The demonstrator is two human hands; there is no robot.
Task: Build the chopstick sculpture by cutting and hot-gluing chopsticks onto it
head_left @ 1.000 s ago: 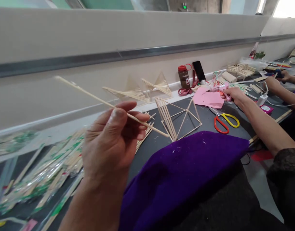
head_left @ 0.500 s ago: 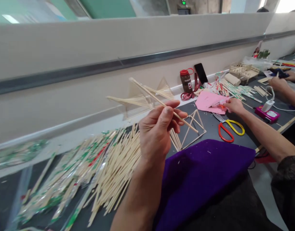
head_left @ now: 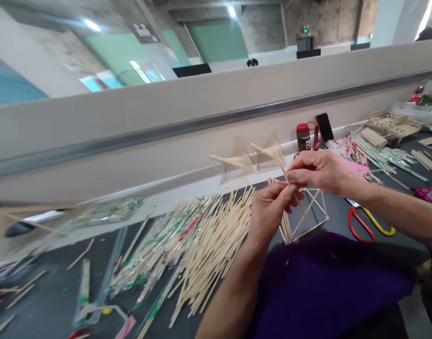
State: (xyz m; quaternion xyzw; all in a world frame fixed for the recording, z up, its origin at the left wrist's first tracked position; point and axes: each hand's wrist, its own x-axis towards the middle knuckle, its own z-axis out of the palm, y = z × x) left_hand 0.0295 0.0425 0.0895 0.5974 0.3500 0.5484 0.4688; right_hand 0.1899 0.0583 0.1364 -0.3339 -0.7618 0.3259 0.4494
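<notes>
My left hand (head_left: 268,209) is closed on a thin wooden stick (head_left: 280,165), which slants up to the left in front of the wall. My right hand (head_left: 316,172) pinches the same stick just above the left fingers, and the fingertips of both hands meet. Below and behind them, a small frame of sticks (head_left: 324,219) lies on the dark table. Left of my left hand is a big heap of bare sticks (head_left: 216,249). Two fan-like stick structures (head_left: 237,162) stand against the wall behind my hands.
Wrapped chopsticks (head_left: 159,235) lie left of the heap. Red and yellow scissors (head_left: 361,227) rest by my right forearm. A brown bottle (head_left: 303,139) and a phone (head_left: 324,127) stand at the wall. Purple cloth (head_left: 329,292) covers my lap.
My right hand has left the pink sheet and come over to the stick in my left hand. The view has turned left, showing more of the table there.
</notes>
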